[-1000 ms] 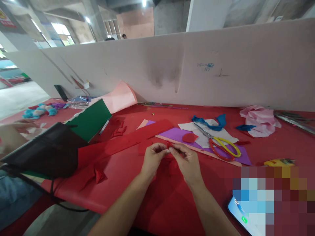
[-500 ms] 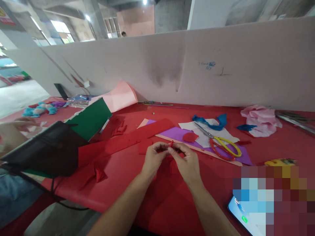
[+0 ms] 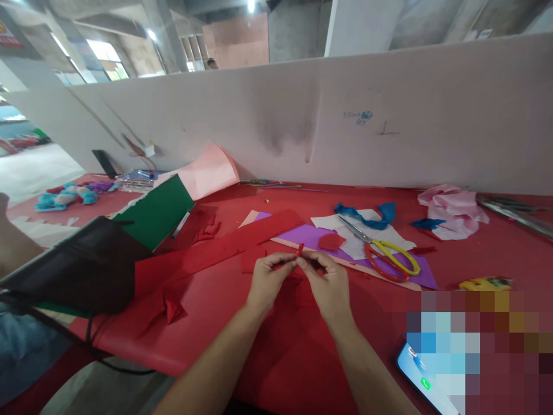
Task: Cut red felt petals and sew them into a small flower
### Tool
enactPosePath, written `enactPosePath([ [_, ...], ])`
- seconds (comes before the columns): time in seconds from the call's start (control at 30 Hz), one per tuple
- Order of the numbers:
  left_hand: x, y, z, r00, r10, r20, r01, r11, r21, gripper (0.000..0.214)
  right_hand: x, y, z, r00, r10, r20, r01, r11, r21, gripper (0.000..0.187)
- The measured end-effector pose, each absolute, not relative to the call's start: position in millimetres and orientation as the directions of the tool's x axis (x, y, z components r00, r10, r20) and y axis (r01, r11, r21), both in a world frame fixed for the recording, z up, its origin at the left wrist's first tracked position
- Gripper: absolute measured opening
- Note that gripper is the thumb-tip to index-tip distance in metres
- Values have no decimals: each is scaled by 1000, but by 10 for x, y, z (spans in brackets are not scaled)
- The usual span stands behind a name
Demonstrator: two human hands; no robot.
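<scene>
Fingertips together, my left hand [image 3: 268, 280] and my right hand [image 3: 327, 282] pinch a small piece of red paper [image 3: 299, 249] between them, its rolled or folded tip standing up above the thumbs. Most of that piece is hidden by the fingers. Beyond the hands runs a long red strip [image 3: 216, 245]. Purple sheets [image 3: 302, 236] lie past the fingers, with a red cut-out [image 3: 331, 241] on top. Right of my right hand rest scissors [image 3: 367, 239] with one red and one yellow handle, partly on white paper [image 3: 400, 233].
A black bag [image 3: 86, 265] and a green board [image 3: 158, 210] stand at the left, beside another person's arm [image 3: 17, 236]. A phone [image 3: 425, 374] lies front right, partly pixelated. Crumpled pink material [image 3: 453, 213] and blue scraps [image 3: 367, 216] are at the back. A partition [image 3: 207, 109] closes the table's far side.
The view has shifted slightly. The small red piece shows a little more above the fingertips. Both hands keep their pinch. The other person's arm at far left has moved up.
</scene>
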State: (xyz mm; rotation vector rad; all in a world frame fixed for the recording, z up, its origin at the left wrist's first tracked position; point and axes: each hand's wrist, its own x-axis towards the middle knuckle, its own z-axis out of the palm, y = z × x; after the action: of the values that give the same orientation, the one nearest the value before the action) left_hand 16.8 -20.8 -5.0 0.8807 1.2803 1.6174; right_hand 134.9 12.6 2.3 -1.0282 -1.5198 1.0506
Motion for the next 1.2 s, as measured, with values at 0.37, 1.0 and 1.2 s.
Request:
enactPosePath([
  [0.37, 86, -225, -3, -211, 977, -2, -284, -60, 957, 17, 1339, 214, -51, -271, 940, 208, -138, 176, -975, 10],
  [1.0, 90, -230, -4, -264, 963, 51, -251, -120, 960, 16, 1346, 158, 6, -276, 878, 391, -42, 395, -918, 8],
  [1.2, 57, -224, 0, -254, 967, 27, -270, -98, 958, 15, 1362, 151, 47, -331, 875, 355, -54, 357, -932, 8],
])
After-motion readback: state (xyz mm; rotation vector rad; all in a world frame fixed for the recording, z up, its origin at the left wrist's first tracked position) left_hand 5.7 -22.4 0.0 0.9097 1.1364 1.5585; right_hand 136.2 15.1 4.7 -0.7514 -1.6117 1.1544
